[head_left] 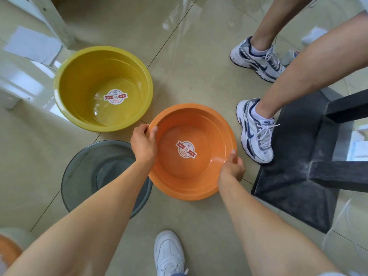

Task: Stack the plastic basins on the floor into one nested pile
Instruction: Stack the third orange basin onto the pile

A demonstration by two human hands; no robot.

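Basins sit on the tiled floor (199,56) before us, three in plain view. We grip the orange basin (191,176) by its rim with both hands: our left hand (143,145) closes over the far-left rim, thumb inside the bowl and fingers curled under the lip, and our right hand (232,169) pinches the right rim, thumb on the inner wall. A round label (186,149) lies on its bottom. Whether the orange basin rests on the tiles or hangs just above them, we cannot tell. Its near-left edge overlaps the grey basin (89,176), which sits under our left forearm. The yellow basin (103,88) stands upright just beyond both, near the orange rim, with its own label inside. A further orange rim (8,251) shows blurred at the bottom-left corner. Another person's two sneakers (256,132) stand beside the orange basin's right side, next to a black stool (294,166). Our own white shoe (169,253) is at the near edge.
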